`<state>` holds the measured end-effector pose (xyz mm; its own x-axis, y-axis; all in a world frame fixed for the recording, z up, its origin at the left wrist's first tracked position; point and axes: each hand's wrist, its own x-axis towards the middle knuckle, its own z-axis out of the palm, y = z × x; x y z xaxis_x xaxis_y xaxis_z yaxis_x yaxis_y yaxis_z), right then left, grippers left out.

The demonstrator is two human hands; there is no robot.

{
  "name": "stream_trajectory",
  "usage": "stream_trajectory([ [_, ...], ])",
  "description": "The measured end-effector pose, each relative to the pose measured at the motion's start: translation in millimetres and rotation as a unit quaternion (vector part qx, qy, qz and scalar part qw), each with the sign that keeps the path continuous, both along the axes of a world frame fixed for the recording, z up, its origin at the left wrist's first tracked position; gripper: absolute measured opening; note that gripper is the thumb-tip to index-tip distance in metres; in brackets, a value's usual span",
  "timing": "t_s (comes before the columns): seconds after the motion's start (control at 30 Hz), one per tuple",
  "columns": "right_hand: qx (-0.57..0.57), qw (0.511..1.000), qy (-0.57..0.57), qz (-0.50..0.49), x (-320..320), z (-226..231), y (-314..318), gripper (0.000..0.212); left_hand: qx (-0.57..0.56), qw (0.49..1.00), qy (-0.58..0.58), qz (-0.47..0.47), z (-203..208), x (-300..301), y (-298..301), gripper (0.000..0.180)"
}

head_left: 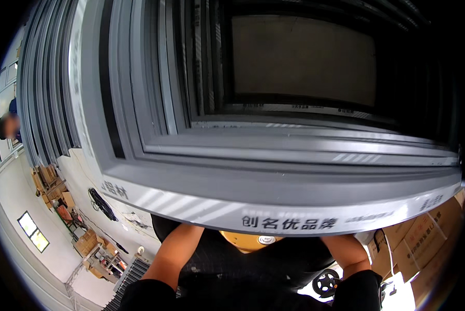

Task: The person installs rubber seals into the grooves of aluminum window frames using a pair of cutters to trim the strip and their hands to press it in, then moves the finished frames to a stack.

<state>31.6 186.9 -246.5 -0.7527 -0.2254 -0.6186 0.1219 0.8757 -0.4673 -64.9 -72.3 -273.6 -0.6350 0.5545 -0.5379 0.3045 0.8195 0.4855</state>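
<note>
Grey frame (274, 187), one foremost, above two bare forearms (174, 253)

The frame (274, 184) is before the person's legs (237, 272), cartons (423, 242) at right.

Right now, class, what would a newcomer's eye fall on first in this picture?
The large grey metal frame across the upper middle dominates, with more frames showing beyond it. Below, the left forearm and right forearm reach up to its lower edge, where both hands are hidden. A yellow surface shows between the forearms, and brown cardboard boxes are at lower right.
</note>
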Motion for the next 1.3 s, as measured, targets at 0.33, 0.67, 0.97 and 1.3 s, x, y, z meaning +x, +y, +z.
stream_trajectory([
  [0.33,0.131,0.985,0.103,0.034,-52.4,-41.2,52.8,0.011,0.209,0.958,0.032,0.192,-30.7,-2.4,80.1,0.016],
  [0.67,0.101,0.994,0.037,0.02,26.0,-151.3,20.2,0.025,0.203,0.937,0.275,0.077,122.1,43.8,6.5,0.016],
  [0.97,0.174,0.984,0.031,-0.034,17.3,-126.2,11.5,0.03,0.043,0.794,0.555,0.243,108.0,-18.1,-104.0,0.03],
  [1.3,-0.107,0.918,-0.164,-0.345,92.2,-387.9,-25.8,0.03,-0.076,0.854,0.43,0.282,85.7,-59.5,-100.9,0.026],
])
